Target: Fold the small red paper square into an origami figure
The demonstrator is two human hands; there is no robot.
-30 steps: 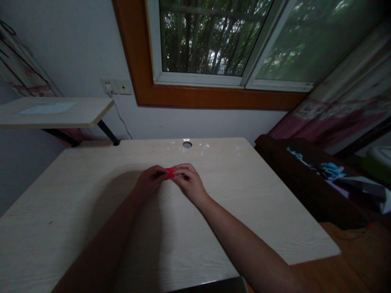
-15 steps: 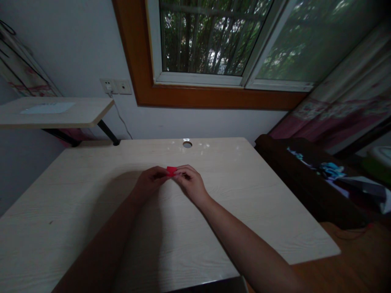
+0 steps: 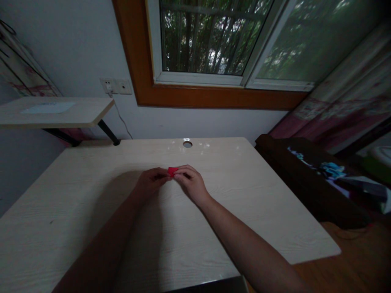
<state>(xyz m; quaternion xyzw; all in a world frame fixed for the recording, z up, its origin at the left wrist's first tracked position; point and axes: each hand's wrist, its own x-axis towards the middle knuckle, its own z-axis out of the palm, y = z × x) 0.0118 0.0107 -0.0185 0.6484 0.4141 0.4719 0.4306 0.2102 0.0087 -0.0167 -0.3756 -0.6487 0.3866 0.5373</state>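
A small piece of red paper (image 3: 172,171), which looks folded, is held between my two hands above the middle of the desk (image 3: 244,195). My left hand (image 3: 150,180) pinches its left side with thumb and fingertips. On the other side, my right hand (image 3: 192,180) grips it, the fingers curled over its right edge. My fingertips nearly meet at its lower edge and cover part of it, so its full shape is hidden.
A raised shelf (image 3: 100,118) on black legs stands at the back left, with a white sheet (image 3: 49,107) on it. Near the back edge is a round cable hole (image 3: 187,144). A dark object (image 3: 210,285) lies at the front edge. Right of the desk is a dark brown surface (image 3: 275,162) holding several items.
The red paper shows a slightly different outline, its upper edge now a little lower. My fingers have shifted very slightly; both hands still hold it in nearly the same place.
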